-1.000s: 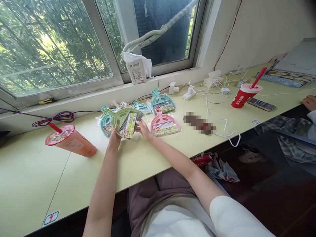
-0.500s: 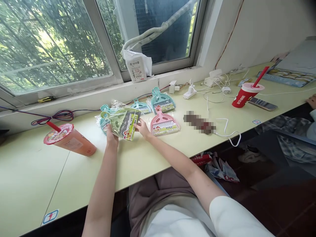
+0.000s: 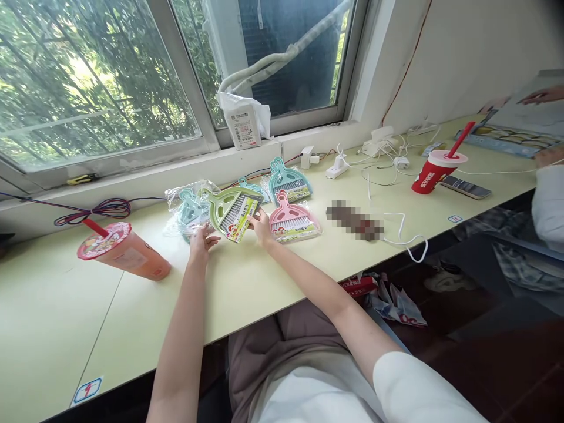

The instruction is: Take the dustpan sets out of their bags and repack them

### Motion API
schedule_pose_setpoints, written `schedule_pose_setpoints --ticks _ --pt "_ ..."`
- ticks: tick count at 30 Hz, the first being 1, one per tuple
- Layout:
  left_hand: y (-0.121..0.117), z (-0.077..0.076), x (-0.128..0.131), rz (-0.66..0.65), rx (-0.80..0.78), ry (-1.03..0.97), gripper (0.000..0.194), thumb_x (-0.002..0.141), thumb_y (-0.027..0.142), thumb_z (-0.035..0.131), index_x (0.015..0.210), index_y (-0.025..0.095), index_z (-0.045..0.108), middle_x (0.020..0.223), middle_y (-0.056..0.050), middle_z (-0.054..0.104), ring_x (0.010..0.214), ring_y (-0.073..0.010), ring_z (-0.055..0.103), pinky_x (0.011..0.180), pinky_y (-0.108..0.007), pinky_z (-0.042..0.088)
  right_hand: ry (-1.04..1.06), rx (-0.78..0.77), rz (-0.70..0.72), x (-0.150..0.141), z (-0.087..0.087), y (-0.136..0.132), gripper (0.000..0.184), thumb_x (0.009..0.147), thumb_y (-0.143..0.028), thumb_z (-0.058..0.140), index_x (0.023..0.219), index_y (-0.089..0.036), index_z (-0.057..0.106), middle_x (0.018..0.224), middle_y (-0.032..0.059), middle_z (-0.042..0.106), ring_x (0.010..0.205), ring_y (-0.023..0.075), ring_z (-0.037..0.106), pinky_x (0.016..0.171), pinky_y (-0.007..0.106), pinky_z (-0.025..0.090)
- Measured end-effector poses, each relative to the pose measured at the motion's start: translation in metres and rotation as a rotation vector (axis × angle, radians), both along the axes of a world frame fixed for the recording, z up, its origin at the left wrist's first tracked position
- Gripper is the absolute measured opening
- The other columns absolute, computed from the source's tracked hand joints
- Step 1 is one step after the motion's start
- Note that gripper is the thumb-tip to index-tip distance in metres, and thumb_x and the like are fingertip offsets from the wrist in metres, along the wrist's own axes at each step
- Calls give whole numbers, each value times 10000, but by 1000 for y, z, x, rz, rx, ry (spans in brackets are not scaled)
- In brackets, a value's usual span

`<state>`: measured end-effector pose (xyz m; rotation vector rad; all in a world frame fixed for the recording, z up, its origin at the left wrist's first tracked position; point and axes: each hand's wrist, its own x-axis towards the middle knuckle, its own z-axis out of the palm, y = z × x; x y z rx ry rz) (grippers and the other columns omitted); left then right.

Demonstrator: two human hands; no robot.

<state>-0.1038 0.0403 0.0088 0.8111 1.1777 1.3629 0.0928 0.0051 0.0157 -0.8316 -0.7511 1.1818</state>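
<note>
A green mini dustpan-and-brush set (image 3: 231, 208) in clear wrap lies on the pale green table (image 3: 247, 288). My right hand (image 3: 261, 227) pinches its lower right corner. My left hand (image 3: 201, 241) rests just below the set with fingers spread, holding nothing, next to a teal set (image 3: 188, 209) in crinkled wrap. A pink set (image 3: 291, 221) lies just right of my right hand. Two more teal sets (image 3: 288, 179) (image 3: 254, 188) lie behind.
An orange drink cup with a red straw (image 3: 127, 252) stands at the left, a red cup (image 3: 434, 170) and a phone (image 3: 467, 187) at the right. Chargers (image 3: 337, 168) and white cables (image 3: 405, 238) lie near the window ledge. Another person's hand (image 3: 540, 94) and sleeve (image 3: 549, 205) are at the far right.
The green set was held up in both hands; now it lies flat on the table. My left hand has let go and opened. The person at right reached over the board.
</note>
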Motion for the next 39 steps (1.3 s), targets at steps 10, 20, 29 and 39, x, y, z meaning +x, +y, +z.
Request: schedule_pose_setpoints --ticks 10,20,29,39 --pt "7 -2 -20 248 171 -177 238 937 322 515 1130 189 553 907 -73 694 816 -117 707 739 -198 564 9 8 -35 0 3 -1 301 782 -284 676 1042 -202 550 932 51 704 899 197 695 828 397 600" --pt "-12 16 -1 -246 64 -257 612 981 556 250 1233 104 577 1058 -172 691 1016 -197 680 795 -270 590 41 33 -39 -2 8 -5 333 782 -324 692 1061 -211 550 920 38 704 914 197 688 827 403 607" --pt "-15 10 31 -35 169 -43 236 893 416 573 1042 253 657 1058 -71 693 1077 -229 644 871 -360 574 4 40 136 -10 0 2 296 807 -303 676 1061 -216 550 892 16 692 824 164 694 846 393 596" --pt "-25 21 24 592 597 267 385 951 502 410 964 159 584 952 -53 620 1002 -186 590 1006 -345 435 -1094 -24 -23 -6 -13 -2 553 824 -30 508 1333 -246 512 1085 111 676 986 271 661 914 451 516"
